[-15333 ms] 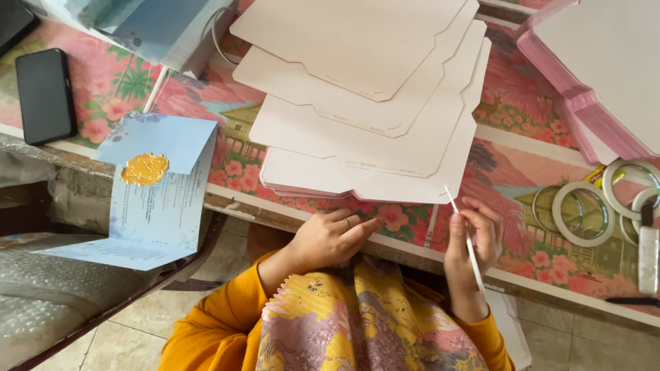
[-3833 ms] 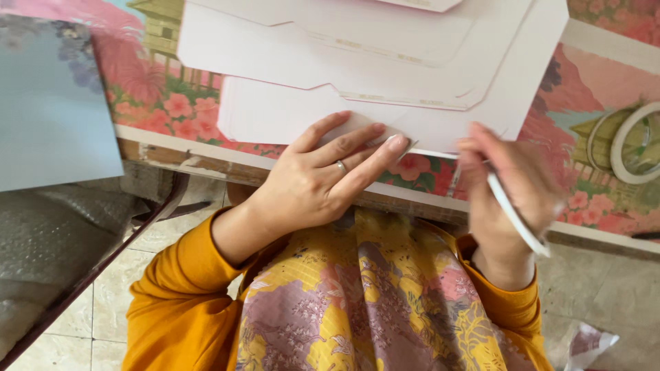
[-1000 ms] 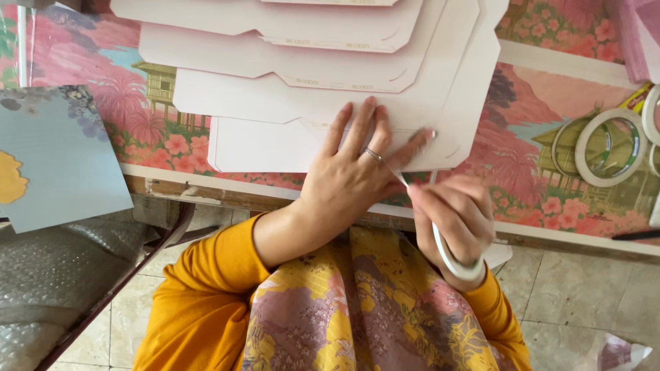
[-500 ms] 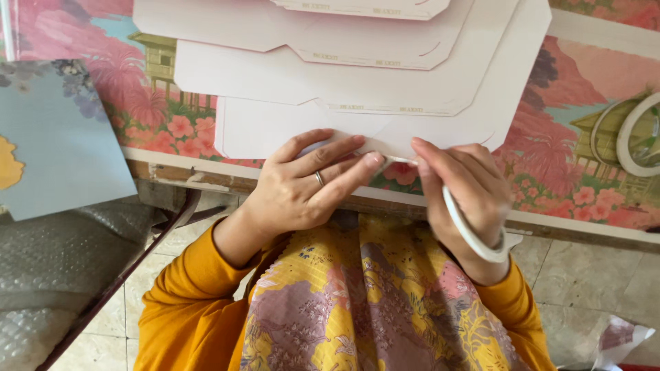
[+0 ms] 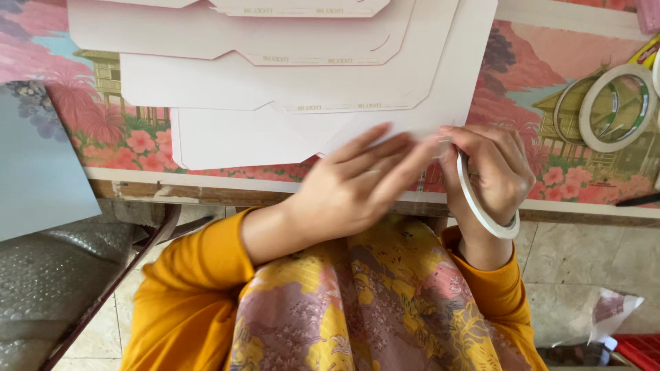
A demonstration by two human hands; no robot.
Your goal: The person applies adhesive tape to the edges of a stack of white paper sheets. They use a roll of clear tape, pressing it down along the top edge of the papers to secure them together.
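The left hand (image 5: 350,189) reaches up and to the right from an orange sleeve, palm down, fingers long and close together, slightly blurred; its fingertips lie over the near edge of the desk, right beside those of the other hand; the right hand (image 5: 491,172) stands a little to the right, wrist bent, fingers curled inward and pinched together at the tips; both forearms rise from the lap, elbows tucked close to the body.
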